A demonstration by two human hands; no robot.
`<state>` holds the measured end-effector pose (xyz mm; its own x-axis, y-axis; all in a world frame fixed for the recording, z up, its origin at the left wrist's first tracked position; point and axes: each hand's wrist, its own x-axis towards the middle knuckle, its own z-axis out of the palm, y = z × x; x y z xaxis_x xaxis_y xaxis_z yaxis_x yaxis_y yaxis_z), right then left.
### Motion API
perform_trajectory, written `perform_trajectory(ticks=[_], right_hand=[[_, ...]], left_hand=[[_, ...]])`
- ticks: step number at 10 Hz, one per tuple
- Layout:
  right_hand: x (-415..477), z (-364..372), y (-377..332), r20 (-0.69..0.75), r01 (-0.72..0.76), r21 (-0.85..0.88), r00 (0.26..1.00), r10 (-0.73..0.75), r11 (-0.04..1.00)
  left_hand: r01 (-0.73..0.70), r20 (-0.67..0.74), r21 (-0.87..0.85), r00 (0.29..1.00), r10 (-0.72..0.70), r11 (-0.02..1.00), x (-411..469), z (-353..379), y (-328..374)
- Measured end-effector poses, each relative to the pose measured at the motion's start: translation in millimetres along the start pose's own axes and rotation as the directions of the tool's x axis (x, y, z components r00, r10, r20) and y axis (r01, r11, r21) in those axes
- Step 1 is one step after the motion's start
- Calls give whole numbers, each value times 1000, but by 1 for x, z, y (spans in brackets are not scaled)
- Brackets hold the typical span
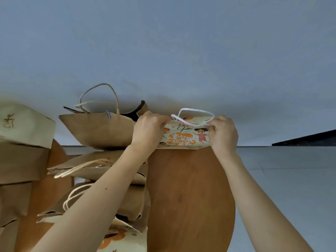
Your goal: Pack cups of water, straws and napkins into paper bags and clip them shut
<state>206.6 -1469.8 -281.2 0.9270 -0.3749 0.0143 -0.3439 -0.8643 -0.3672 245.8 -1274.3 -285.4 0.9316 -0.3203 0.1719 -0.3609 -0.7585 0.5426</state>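
A small printed paper bag (185, 138) with cartoon figures, orange lettering and white cord handles stands at the far edge of the round wooden table (190, 193). My left hand (149, 130) grips its top left corner. My right hand (222, 133) pinches its top right corner, by the handle. The bag's top edge looks pressed together. To its left stands a brown paper bag (98, 130) with a blue paper clip (108, 114) on its top edge. No cups, straws or napkins are visible.
Several more brown paper bags (101, 166) stand in a row on the table's left half, under my left forearm. Larger bags (21, 142) stand at the far left. A printed bag (120, 239) stands at the near edge. A grey wall rises behind the table; grey floor lies to the right.
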Motion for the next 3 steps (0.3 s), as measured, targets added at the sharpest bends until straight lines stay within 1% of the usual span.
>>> perform_trajectory(ticks=[1, 2, 3], right_hand=[[4, 2, 3, -21, 22, 47, 1000, -21, 999], [-6, -5, 0, -43, 63, 128, 997, -58, 990], [-25, -16, -7, 64, -29, 160, 998, 18, 987]], left_hand=[[26, 57, 12, 998, -27, 1000, 2, -1, 0], [3, 121, 21, 993, -6, 1000, -4, -11, 8], [19, 165, 4, 986, -20, 1000, -18, -32, 17]])
